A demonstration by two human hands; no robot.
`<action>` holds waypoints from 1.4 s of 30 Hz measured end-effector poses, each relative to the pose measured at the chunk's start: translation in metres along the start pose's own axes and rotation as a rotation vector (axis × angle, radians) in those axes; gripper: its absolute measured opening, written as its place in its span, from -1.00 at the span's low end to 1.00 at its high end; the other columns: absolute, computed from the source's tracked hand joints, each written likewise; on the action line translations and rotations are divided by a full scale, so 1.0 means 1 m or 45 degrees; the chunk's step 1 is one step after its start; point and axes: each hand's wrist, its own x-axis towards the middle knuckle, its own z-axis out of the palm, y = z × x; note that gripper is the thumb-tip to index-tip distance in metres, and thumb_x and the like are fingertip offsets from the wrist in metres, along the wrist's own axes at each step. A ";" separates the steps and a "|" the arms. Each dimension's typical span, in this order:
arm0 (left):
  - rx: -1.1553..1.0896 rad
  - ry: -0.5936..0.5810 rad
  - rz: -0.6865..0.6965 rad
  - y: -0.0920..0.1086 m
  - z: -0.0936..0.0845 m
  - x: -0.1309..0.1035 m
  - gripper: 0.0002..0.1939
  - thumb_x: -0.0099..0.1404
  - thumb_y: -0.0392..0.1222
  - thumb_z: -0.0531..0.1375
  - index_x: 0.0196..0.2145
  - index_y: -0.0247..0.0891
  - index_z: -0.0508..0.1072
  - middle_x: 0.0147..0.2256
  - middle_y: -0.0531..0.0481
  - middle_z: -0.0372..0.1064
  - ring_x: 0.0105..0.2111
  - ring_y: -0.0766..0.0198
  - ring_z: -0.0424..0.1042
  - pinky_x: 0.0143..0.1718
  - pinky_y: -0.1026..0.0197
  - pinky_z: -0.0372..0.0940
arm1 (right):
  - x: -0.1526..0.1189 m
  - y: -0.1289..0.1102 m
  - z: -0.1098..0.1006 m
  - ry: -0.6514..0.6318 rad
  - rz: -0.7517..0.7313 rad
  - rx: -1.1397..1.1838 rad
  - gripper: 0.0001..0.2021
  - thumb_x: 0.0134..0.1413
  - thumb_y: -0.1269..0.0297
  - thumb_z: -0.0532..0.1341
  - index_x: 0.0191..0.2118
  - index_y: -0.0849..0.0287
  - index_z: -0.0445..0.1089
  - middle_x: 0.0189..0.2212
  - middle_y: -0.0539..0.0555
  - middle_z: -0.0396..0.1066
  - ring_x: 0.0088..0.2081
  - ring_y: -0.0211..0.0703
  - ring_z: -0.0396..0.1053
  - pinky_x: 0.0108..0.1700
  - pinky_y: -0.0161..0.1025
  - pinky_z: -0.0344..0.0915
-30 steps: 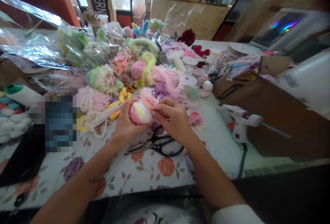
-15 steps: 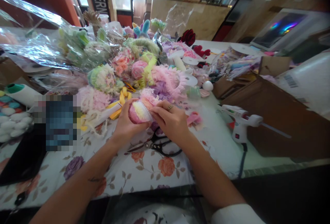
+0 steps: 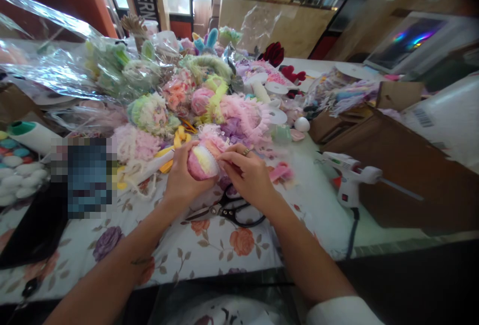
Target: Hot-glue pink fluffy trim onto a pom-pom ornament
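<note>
A round ball (image 3: 203, 162) in pink, yellow and white, with a fluffy pink top, is held above the flowered tablecloth. My left hand (image 3: 183, 175) wraps round its left side and underside. The fingertips of my right hand (image 3: 245, 173) are pinched together at its right edge, on a thin beaded-looking trim; a ring is on one finger. Just below the hands, black-handled scissors (image 3: 214, 210) lie on the cloth, partly hidden by my right hand.
Behind the hands is a heap of pastel yarn and ruffles (image 3: 243, 115). At the right, a white glue gun (image 3: 346, 178) stands by a cardboard box (image 3: 404, 175). White balls (image 3: 22, 180) and a blurred-out rectangle (image 3: 90, 178) are at the left.
The ball has turned slightly in my left hand, showing more of its yellow and white side. My right fingers have shifted a little along its edge.
</note>
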 end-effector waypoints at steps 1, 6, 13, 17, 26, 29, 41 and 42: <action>0.015 0.009 0.023 -0.001 0.000 0.000 -0.22 -0.08 -0.18 0.44 0.10 -0.08 0.28 0.11 -0.09 0.33 0.17 -0.02 0.31 0.23 -0.11 0.19 | -0.001 0.001 0.001 -0.002 -0.008 0.003 -0.82 0.31 0.43 0.15 -0.20 0.14 0.52 -0.26 0.09 0.47 -0.26 -0.21 0.48 -0.23 -0.31 0.38; 0.053 0.015 0.043 -0.003 0.001 -0.001 -0.23 -0.07 -0.17 0.43 0.10 -0.08 0.28 0.10 -0.08 0.33 0.16 -0.02 0.32 0.22 -0.11 0.21 | -0.003 0.008 0.006 -0.005 -0.056 0.049 -0.80 0.33 0.42 0.14 -0.17 0.14 0.54 -0.24 0.10 0.48 -0.26 -0.22 0.47 -0.22 -0.29 0.39; 0.128 0.020 0.129 0.000 0.001 -0.001 -0.23 -0.06 -0.18 0.43 0.11 -0.06 0.27 0.06 -0.07 0.34 0.15 -0.03 0.33 0.20 -0.10 0.23 | 0.001 0.002 -0.001 0.063 0.090 0.180 -0.84 0.28 0.39 0.18 -0.22 0.12 0.53 -0.27 0.08 0.42 -0.25 -0.19 0.43 -0.24 -0.27 0.38; 0.180 0.034 0.187 0.000 0.001 -0.002 -0.23 -0.06 -0.21 0.42 0.11 -0.06 0.26 0.05 -0.08 0.33 0.12 -0.04 0.34 0.17 -0.11 0.25 | 0.000 0.002 0.004 0.036 0.069 0.152 -0.84 0.29 0.38 0.17 -0.24 0.12 0.52 -0.26 0.08 0.39 -0.25 -0.19 0.41 -0.22 -0.26 0.37; 0.257 0.046 0.258 0.001 0.001 -0.003 -0.22 -0.05 -0.19 0.43 0.12 -0.07 0.25 0.07 -0.11 0.32 0.12 -0.05 0.34 0.16 -0.13 0.27 | 0.001 0.004 0.003 0.062 0.143 0.225 -0.85 0.25 0.38 0.21 -0.24 0.12 0.56 -0.30 0.06 0.39 -0.27 -0.21 0.40 -0.28 -0.29 0.36; 0.278 0.044 0.253 0.002 0.001 -0.004 -0.22 -0.04 -0.18 0.43 0.13 -0.07 0.25 0.08 -0.12 0.31 0.13 -0.06 0.33 0.16 -0.14 0.27 | 0.001 0.003 0.003 0.086 0.155 0.210 -0.85 0.25 0.36 0.21 -0.24 0.13 0.56 -0.32 0.06 0.39 -0.27 -0.18 0.40 -0.26 -0.25 0.37; 0.451 0.093 0.333 0.001 0.001 -0.007 -0.19 -0.04 -0.14 0.43 0.17 -0.12 0.27 0.08 -0.21 0.32 0.12 -0.18 0.34 0.11 -0.20 0.30 | 0.002 0.000 0.004 0.070 0.288 0.273 -0.85 0.21 0.35 0.23 -0.28 0.16 0.58 -0.33 0.04 0.39 -0.34 -0.23 0.37 -0.34 -0.30 0.33; 0.475 0.097 0.348 0.001 0.001 -0.008 -0.19 -0.04 -0.14 0.44 0.17 -0.12 0.27 0.08 -0.22 0.32 0.11 -0.19 0.35 0.11 -0.20 0.31 | 0.002 -0.001 0.004 0.074 0.298 0.275 -0.86 0.21 0.35 0.23 -0.28 0.16 0.58 -0.34 0.04 0.39 -0.35 -0.23 0.37 -0.34 -0.30 0.33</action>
